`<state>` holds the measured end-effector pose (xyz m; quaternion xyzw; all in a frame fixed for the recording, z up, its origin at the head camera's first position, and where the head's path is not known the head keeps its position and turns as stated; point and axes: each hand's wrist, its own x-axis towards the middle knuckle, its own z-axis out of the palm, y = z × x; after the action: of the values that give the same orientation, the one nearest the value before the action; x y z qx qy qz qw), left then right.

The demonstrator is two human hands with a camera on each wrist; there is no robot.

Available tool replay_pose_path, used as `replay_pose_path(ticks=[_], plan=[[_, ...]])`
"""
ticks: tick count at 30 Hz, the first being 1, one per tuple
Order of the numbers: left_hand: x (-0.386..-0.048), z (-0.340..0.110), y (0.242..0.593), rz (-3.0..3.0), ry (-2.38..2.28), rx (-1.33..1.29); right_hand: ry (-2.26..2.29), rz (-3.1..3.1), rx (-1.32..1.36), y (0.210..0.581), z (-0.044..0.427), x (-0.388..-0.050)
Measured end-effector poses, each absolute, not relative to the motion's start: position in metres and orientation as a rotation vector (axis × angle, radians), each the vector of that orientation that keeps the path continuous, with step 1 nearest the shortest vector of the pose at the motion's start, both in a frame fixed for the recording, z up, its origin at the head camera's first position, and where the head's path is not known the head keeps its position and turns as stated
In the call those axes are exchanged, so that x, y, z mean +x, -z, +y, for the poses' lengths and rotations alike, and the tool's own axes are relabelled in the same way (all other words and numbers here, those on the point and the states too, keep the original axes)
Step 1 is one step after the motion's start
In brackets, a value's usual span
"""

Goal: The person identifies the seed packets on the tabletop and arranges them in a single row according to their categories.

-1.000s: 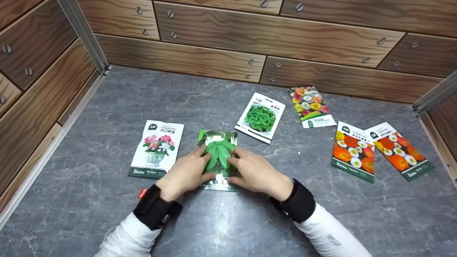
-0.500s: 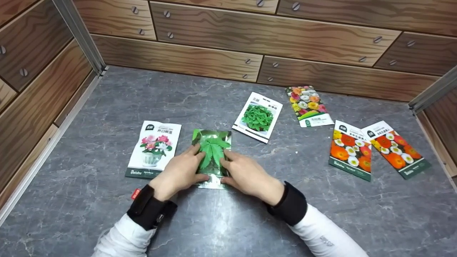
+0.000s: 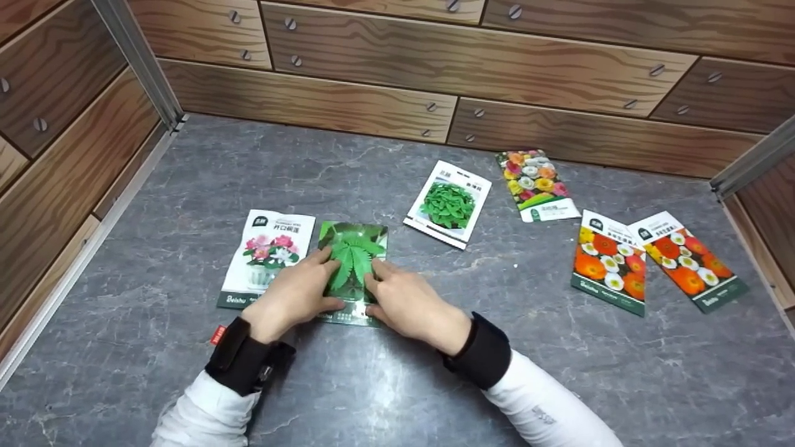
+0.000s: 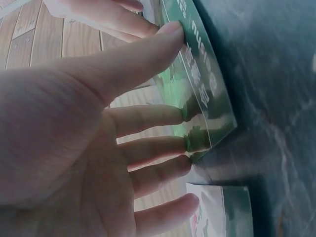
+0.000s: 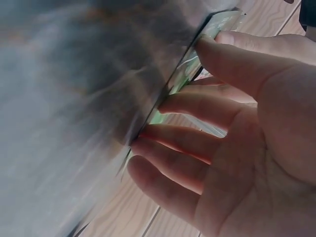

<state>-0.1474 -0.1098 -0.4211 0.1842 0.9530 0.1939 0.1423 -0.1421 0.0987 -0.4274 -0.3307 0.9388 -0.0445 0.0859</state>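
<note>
Green leaf packet (image 3: 352,257) lies on the desk (image 3: 372,397), near and left of centre, between the two hands. Left hand (image 3: 293,297): fingers extended, tips on the packet's left edge, thumb on its near strip; not gripping. Right hand (image 3: 415,303): fingers loosely extended against the right edge, no real grip either. In the left wrist view the little finger is off the packet.

White potted-flower packet (image 3: 273,248) sits just left, partly behind the left hand, narrow gap at the far end. Green herb packet (image 3: 448,203) is farther off and right, tilted; mixed-flower packet (image 3: 537,185) beyond it, by the far wall (image 3: 366,59). Two poppy packets (image 3: 610,261) far right, meeting at their far corners; can't tell if overlapping.

Step, my read: placing and squaring the leaf packet beside the potted-flower one. Next move seems to call for light, even side pressure to straighten it, then lifting both hands off without dragging it or bumping its neighbour.
</note>
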Motion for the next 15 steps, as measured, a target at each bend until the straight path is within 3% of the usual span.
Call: replay_pose_path(ticks=[15], plan=[[-0.1522, -0.1164, 0.4177, 2.756, -0.487, 0.523, 0.069, 2.750, -0.924, 0.4322, 0.0883, -0.1376]])
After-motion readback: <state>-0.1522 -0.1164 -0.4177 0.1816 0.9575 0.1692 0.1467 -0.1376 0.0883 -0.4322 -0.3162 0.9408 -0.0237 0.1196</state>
